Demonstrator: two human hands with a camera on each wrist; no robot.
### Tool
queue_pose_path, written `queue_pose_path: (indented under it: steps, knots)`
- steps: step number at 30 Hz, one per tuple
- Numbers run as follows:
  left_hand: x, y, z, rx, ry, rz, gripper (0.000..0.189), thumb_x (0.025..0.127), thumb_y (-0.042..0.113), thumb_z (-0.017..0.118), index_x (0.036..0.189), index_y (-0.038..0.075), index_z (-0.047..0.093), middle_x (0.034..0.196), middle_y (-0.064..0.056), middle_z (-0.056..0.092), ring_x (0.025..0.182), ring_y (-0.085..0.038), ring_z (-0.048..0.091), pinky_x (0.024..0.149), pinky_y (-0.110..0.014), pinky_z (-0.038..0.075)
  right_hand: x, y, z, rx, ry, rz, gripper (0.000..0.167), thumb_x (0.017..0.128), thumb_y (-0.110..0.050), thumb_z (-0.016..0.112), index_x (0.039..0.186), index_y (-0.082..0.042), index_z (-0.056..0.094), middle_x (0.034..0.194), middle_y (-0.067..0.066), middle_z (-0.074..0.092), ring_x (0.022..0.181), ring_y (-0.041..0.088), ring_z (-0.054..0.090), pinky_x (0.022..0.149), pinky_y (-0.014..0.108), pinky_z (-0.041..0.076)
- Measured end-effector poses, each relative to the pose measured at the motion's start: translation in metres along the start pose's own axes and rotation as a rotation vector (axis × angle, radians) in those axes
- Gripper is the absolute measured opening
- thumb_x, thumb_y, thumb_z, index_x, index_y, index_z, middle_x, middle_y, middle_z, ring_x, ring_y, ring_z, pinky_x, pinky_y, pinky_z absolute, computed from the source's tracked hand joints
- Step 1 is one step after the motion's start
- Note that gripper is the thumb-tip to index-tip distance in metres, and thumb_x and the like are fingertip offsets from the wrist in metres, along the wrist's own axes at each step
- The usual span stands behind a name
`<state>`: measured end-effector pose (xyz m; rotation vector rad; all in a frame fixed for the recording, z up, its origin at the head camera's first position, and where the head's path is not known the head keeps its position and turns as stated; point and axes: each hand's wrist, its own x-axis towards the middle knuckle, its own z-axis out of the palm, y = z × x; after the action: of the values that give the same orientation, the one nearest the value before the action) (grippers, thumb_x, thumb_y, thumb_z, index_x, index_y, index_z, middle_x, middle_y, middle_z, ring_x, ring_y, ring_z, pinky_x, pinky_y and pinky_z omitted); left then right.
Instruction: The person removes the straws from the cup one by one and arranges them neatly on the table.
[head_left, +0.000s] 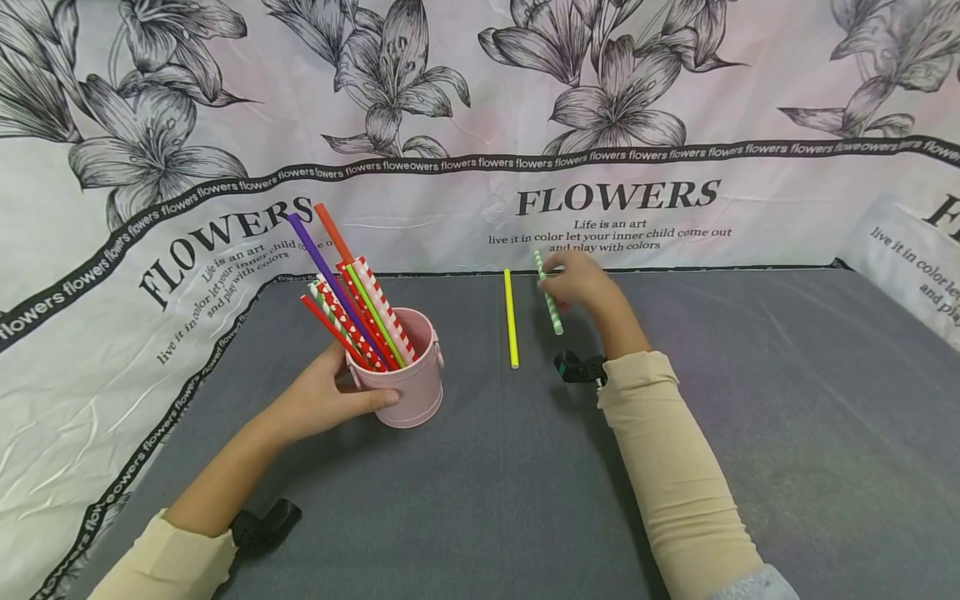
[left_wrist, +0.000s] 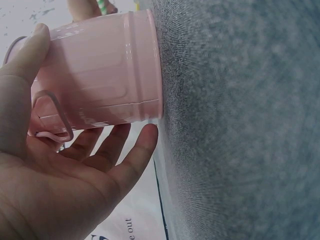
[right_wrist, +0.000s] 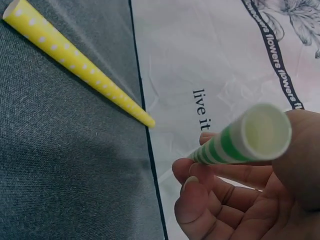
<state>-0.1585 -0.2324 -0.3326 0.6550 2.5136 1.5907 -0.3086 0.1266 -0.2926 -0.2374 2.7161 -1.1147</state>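
Note:
In the head view, my left hand (head_left: 330, 396) holds a small pink bucket (head_left: 408, 392), its thumb along the near side. The left wrist view shows the fingers bent about the bucket (left_wrist: 95, 70), close to a wire handle loop (left_wrist: 52, 117). Several paper straws (head_left: 360, 308) lean to the left inside it, in red, purple, orange, green, dotted and striped patterns. Farther right, my right hand (head_left: 577, 279) pinches a green-and-white striped straw (right_wrist: 222, 145) between thumb and fingers. Left of that hand, a yellow straw with white dots (right_wrist: 75, 60) lies on the table.
A dark grey cloth (head_left: 480, 500) covers the table. Behind and to the left hangs a white sheet (head_left: 420, 217) printed with flowers and lettering, meeting the cloth at a dark line. Black wrist cameras (head_left: 266, 525) sit on both wrists.

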Motion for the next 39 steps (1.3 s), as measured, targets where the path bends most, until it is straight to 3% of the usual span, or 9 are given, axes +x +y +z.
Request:
queue_pose_path:
  steps: [11,19,28,39]
  knots:
    - [0.0,0.002,0.001,-0.013,0.002,-0.005,0.08,0.085,0.017,0.081,0.148,0.012,0.033,0.135,-0.011,0.049,0.116,-0.034,0.059,0.087,-0.038,0.057,0.001,0.007,0.006,0.02,-0.075,0.02,0.042,0.099,-0.008,0.059,0.134,0.012,0.049,0.075,0.012,0.061,0.061,0.018,0.062,0.065,0.036,0.06]
    - [-0.001,0.002,0.0,0.002,0.002,-0.004,0.081,0.085,0.018,0.081,0.149,0.014,0.031,0.137,-0.01,0.048,0.119,-0.034,0.056,0.088,-0.039,0.056,0.001,0.012,0.009,0.015,-0.071,0.049,0.042,0.099,-0.007,0.059,0.136,0.011,0.049,0.076,0.013,0.061,0.063,0.019,0.062,0.065,0.036,0.06]
    - [-0.002,0.001,0.0,-0.013,0.002,-0.01,0.081,0.084,0.018,0.082,0.149,0.014,0.032,0.136,-0.01,0.048,0.117,-0.034,0.058,0.087,-0.038,0.057,0.004,0.014,0.016,-0.01,-0.087,0.075,0.045,0.091,-0.005,0.065,0.131,0.01,0.051,0.076,0.014,0.064,0.06,0.019,0.063,0.061,0.033,0.059]
    - [-0.001,0.0,0.0,-0.01,0.0,-0.005,0.081,0.085,0.018,0.081,0.149,0.015,0.032,0.137,-0.009,0.048,0.118,-0.033,0.057,0.086,-0.037,0.057,0.006,0.012,0.025,-0.102,-0.065,0.112,0.053,0.092,-0.008,0.062,0.141,0.007,0.046,0.079,0.014,0.063,0.059,0.019,0.062,0.057,0.032,0.058]
